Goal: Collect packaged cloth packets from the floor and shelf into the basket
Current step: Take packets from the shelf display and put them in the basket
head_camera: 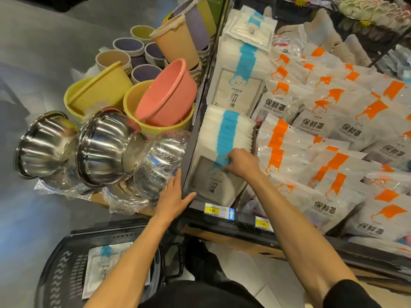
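Two full rows of blue-striped cloth packets [224,138] stand on edge in the left compartment of the shelf [193,138], one row behind the other, with a smaller loose pile of the same packets lying flat at the far end. The front packet [213,185] of the near row carries a cloud face, small lettering too blurred to read, the vertical characters 竹纤维 and a "2" at its lower left corner. The same print shows on the face of the rear row. The right hand [241,163] has its fingers curled and pinches the blue header of the front packet. The left hand [175,196] lies flat against the shelf's dark corner post, fingers straight and thumb spread onto the front edge, holding nothing. One matching packet [100,270] lies flat in the black plastic basket [60,274] on the floor, partly hidden by the left forearm. Two yellow price tags sit on the shelf's front rail, one reading "3:00" [212,210] and the other "1:90" [262,224]. To the right lie many orange-striped packets [324,207] printed 保鲜罩, legible on at least six. Left of the shelf, three film-wrapped steel bowl stacks [104,147] lie tipped on their sides, and one pink basin [166,92] leans in a stack of yellow basins [155,127].
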Tool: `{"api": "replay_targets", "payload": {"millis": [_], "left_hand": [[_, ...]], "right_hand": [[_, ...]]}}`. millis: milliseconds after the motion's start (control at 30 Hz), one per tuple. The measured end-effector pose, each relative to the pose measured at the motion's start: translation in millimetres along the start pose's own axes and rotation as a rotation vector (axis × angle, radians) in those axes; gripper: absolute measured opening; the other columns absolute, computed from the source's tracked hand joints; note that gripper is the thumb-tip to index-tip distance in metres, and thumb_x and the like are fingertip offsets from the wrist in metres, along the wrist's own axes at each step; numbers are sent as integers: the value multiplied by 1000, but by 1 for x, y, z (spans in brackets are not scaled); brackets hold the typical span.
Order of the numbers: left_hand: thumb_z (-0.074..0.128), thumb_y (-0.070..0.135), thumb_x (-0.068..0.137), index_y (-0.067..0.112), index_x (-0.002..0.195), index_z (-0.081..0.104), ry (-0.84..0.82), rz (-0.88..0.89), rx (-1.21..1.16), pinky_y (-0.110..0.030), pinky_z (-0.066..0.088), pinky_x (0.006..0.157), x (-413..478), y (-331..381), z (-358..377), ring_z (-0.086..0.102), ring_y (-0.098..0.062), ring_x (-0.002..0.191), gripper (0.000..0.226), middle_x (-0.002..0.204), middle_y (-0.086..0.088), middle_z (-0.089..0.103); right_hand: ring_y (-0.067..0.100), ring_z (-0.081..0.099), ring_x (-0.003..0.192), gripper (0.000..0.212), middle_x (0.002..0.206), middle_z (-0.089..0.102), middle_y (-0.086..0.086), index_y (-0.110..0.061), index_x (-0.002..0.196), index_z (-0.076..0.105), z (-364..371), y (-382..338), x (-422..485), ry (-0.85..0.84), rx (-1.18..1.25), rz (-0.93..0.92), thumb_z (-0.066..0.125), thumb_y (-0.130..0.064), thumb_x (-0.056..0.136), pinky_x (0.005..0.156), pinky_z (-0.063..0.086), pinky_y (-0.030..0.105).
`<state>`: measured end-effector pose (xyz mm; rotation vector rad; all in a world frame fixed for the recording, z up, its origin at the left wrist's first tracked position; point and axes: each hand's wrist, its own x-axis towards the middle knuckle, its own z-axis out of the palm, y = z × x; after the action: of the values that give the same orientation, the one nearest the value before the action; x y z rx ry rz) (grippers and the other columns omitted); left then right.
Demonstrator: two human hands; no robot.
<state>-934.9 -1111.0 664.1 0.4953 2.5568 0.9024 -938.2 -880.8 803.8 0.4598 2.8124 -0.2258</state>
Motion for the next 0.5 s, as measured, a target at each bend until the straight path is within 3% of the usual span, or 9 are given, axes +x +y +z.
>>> {"api": "replay_targets", "payload": {"millis": [167, 333, 500], "left_hand": [[58, 59, 93, 20, 161, -4, 31, -2, -8, -48, 34, 117, -1, 1, 2, 22, -28, 151, 100, 166, -10, 16], [61, 55, 93, 20, 161, 0, 43, -13, -35, -47, 34, 116, -2, 3, 1, 24, -27, 151, 98, 165, -9, 18], [62, 54, 93, 24, 161, -1, 28, -52, -35, -50, 37, 114, -2, 6, 0, 29, -29, 148, 98, 163, -10, 20]], "right_hand": [[31, 64, 91, 28, 102, 68, 12, -10, 101, 71, 19, 0, -1, 13, 21, 16, 77, -30, 83, 64, 40, 31], [36, 65, 91, 23, 102, 69, 14, -17, 107, 75, 43, -6, -5, 70, 43, -3, 71, -23, 85, 73, 52, 37], [36, 66, 86, 17, 93, 69, 14, -11, 99, 73, 53, -4, -5, 110, 71, 10, 69, -19, 84, 63, 40, 31]]}}
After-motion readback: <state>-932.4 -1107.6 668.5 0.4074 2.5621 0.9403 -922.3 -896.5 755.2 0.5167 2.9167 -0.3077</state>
